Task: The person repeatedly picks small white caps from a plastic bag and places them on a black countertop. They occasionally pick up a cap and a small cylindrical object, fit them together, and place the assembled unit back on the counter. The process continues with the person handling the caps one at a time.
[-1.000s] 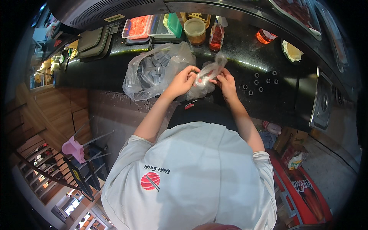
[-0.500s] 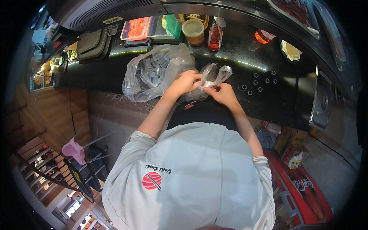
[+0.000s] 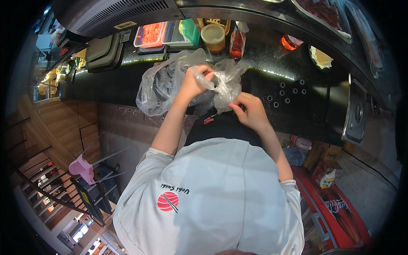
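Knotted-looking plastic bag (image 3: 228,91), bunched and shiny, sits right between the two hands at the front of the dark bench (image 3: 117,80)! Up at its left side, the left hand (image 3: 196,81) has its fingers drawn in narrow, gripping a twisted strand of that clear film, with a loop of it lying across the knuckles. Lower down on the other side, the right hand (image 3: 253,111) brings thumb and forefinger close together right at the bag's edge; whether they pinch a fold, I cannot tell. Just left, partly behind the left forearm, a larger clear bag (image 3: 146,100) slumps on the bench, its contents hard to make out. Over to the right, small pale rings (image 3: 295,91) lie scattered, apart from one another. Along the back, left to right: dark trays (image 3: 98,52) in a stack, an open box of orange-pink food (image 3: 151,35), a green-edged box (image 3: 192,33), a round lidded tub (image 3: 213,39), a red bottle (image 3: 237,46) standing upright, and, farther right, a bowl with pale paper (image 3: 321,58) in it.
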Tool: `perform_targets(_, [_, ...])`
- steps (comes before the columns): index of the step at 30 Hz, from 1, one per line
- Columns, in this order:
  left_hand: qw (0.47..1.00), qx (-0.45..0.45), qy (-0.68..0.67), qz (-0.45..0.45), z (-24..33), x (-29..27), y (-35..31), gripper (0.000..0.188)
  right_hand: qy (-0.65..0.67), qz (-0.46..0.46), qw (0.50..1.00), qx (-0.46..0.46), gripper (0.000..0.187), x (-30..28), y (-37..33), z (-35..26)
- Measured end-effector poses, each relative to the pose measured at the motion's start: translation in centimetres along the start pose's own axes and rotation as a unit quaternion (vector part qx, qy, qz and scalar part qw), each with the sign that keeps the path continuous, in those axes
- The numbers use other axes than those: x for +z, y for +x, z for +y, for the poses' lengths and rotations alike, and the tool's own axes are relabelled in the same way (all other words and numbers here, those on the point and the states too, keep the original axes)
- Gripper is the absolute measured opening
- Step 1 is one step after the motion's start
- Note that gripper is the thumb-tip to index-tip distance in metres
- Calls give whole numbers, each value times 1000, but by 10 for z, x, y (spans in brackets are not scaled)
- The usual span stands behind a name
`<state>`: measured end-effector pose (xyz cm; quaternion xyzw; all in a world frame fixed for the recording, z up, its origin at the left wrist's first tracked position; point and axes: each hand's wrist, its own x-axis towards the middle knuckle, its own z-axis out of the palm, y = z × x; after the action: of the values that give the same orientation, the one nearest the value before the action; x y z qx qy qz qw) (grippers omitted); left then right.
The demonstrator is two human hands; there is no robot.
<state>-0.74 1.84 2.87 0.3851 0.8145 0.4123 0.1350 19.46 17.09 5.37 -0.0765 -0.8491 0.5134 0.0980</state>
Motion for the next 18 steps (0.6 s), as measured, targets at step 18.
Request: perform_targets(18, [988,28,134,-71,-2,26,-2,51,-83,-84,987,112,29,0,-7,21])
